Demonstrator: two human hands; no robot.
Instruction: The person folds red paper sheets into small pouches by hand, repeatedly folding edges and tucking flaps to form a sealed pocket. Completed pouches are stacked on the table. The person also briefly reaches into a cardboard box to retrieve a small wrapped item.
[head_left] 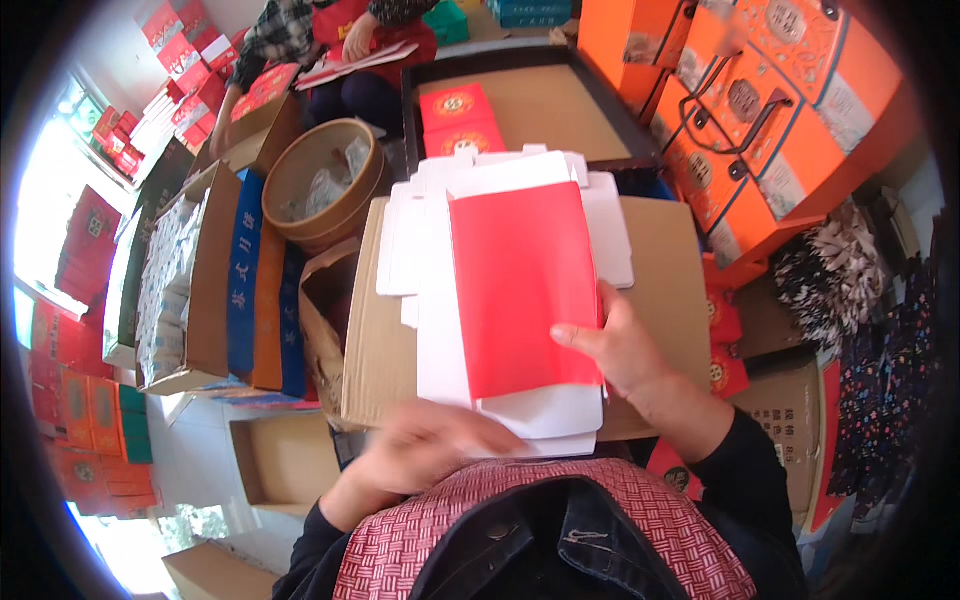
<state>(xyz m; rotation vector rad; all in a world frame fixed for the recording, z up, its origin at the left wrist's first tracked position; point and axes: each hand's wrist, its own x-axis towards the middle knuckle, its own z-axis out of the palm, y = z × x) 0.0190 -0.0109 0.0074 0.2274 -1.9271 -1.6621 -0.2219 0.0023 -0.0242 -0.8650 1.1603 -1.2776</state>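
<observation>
A red cardboard panel [524,290], plain and slightly bowed, lies over a pile of flat white box blanks [440,345] in front of me. My right hand [615,345] grips the panel's right edge, thumb on top and fingers beneath. At the near end of the white card is my left hand [435,440], smeared by motion. Its fingertips are close to the card's lower edge, and I cannot tell whether they touch it. The pile rests on a brown cardboard box [665,310].
Left stand a round tub [325,240] with plastic in it and a carton of small white packets [170,290]. Behind is a black-rimmed tray [540,100] with red boxes. Orange gift boxes [750,130] are stacked right. Across sits another person [340,50] handling red card.
</observation>
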